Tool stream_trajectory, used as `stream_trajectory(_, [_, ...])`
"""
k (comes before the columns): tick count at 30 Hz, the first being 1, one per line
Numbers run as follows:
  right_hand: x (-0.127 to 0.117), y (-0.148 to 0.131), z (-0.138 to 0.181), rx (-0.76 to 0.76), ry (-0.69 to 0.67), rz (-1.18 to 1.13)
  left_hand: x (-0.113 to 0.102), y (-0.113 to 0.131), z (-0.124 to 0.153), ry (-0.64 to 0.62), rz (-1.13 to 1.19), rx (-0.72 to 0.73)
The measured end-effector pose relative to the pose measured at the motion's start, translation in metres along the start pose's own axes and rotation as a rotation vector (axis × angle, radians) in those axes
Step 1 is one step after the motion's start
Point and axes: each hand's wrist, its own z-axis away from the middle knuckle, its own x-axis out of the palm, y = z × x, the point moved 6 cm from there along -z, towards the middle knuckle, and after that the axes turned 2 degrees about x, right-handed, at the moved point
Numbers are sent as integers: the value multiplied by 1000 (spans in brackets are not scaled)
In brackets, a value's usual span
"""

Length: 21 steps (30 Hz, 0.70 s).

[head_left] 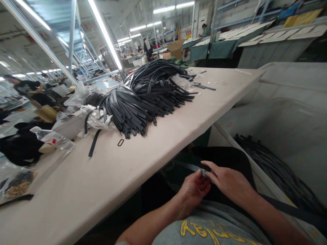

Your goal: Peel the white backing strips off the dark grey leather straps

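Strap [190,166]: one dark, flat, narrow strip, held low in front of the person's body, below the near edge of the table [178,119] and off its surface. One end sits between both hands; the rest runs left toward the shadow under the table.

Left hand [192,192]: below the table edge, fingers curled in, fingertips pinched on the strap end. Closed on the strap.

Right hand [227,182]: just right of the left hand and touching it at the fingertips; fingers extended and drawn together, thumb and forefinger nipping the same strap end. Palm faces down.

Strap pile [150,95]: large heap of like dark strips on the table top, well up from the hands, ends fanned toward the near edge.

Loose strap [94,143]: single strip lying flat on the table, left of the pile's near end.

Buckle ring [120,142]: small dark rectangular loop, flat on the table, just beside the pile's near end, between it and the loose strap.

Plastic bags [79,98]: clear, crumpled, on the table left of the pile.

Plastic bottle [52,139]: clear, lying on its side at the table's left margin.

Bag of small metal parts [17,183]: at the table's near left corner; contents too small to identify.

Bin [281,136]: pale, right of the table, with dark strips inside it.

Other persons: figures at benches far beyond the table; detail indistinct.
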Motion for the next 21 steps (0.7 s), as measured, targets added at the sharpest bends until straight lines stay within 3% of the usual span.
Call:
stream_trajectory(2, [-2,2,0,-11,-12,-59,-5,4,-3,49,7,27])
stream_trajectory(5, [-35,21,22,-67,84,-130,-17,14,-9,140,21,68])
stream_trajectory(8, [-52,31,34,-82,138,-69,-17,13,-10,111,7,42])
stream_trajectory(12, [-11,9,3,-34,-6,-27,-4,1,-3,-16,-13,-1])
stream_trajectory(14, [9,-1,-9,-44,-75,-24,-3,1,-2,0,-14,-11])
stream_trajectory(16, [10,-4,-6,-108,-94,-80,-8,6,-5,64,-7,-14])
stream_trajectory(21, [-49,8,42,-312,37,-279,-19,20,-14,130,1,6])
